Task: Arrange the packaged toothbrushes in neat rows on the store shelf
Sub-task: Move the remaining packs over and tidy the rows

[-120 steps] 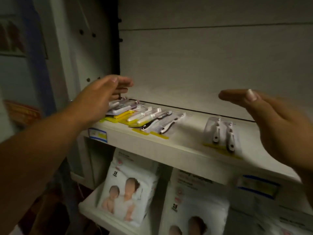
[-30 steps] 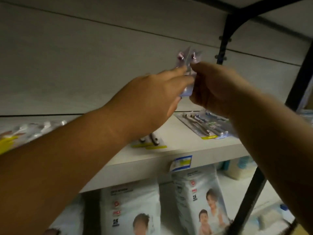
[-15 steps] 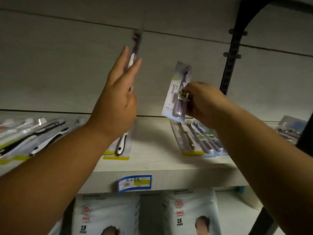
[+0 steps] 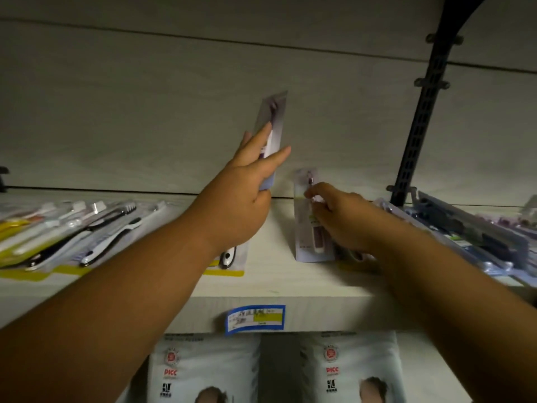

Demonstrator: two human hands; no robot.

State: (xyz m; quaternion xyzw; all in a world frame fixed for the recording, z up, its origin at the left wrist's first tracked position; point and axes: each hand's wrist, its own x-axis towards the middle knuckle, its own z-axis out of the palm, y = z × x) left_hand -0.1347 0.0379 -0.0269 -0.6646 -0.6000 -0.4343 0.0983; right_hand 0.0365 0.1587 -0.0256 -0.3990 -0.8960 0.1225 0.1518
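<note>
On the far left of the shelf (image 4: 279, 283), a fanned row of yellow-carded blister packs (image 4: 69, 231) lies overlapped, heads toward the back wall. Each clear bubble holds one toothbrush: pale-handled ones at the outer end, black-and-white ones nearer the middle. Just right of that row lies one more black-and-white toothbrush pack (image 4: 231, 258), mostly hidden under the left wrist, with only the handle end and a yellow card corner showing.

The left hand (image 4: 241, 196) is raised in front of the back wall. It grips the raised purple toothbrush pack (image 4: 273, 126) near its lower end, between the thumb and nearly straight fingers. This pack stands almost upright, clear of the shelf, and a single brush shows dimly inside.

Just beside it, the right hand (image 4: 343, 219) has its fingers curled. It pinches the lower purple toothbrush pack (image 4: 308, 234) about halfway up its right edge. That pack's foot is on the shelf board; whether it lies flat or is tipped up cannot be told. It holds one purple-handled brush.

Farther right, past a black slotted upright (image 4: 421, 117), a blurred heap of blue-carded blister packs (image 4: 470, 234) overlaps, with dark brushes inside.

A blue-and-yellow price label (image 4: 255, 319) is fixed to the shelf's front edge. Below it stand two white baby-product bags (image 4: 203, 370).
</note>
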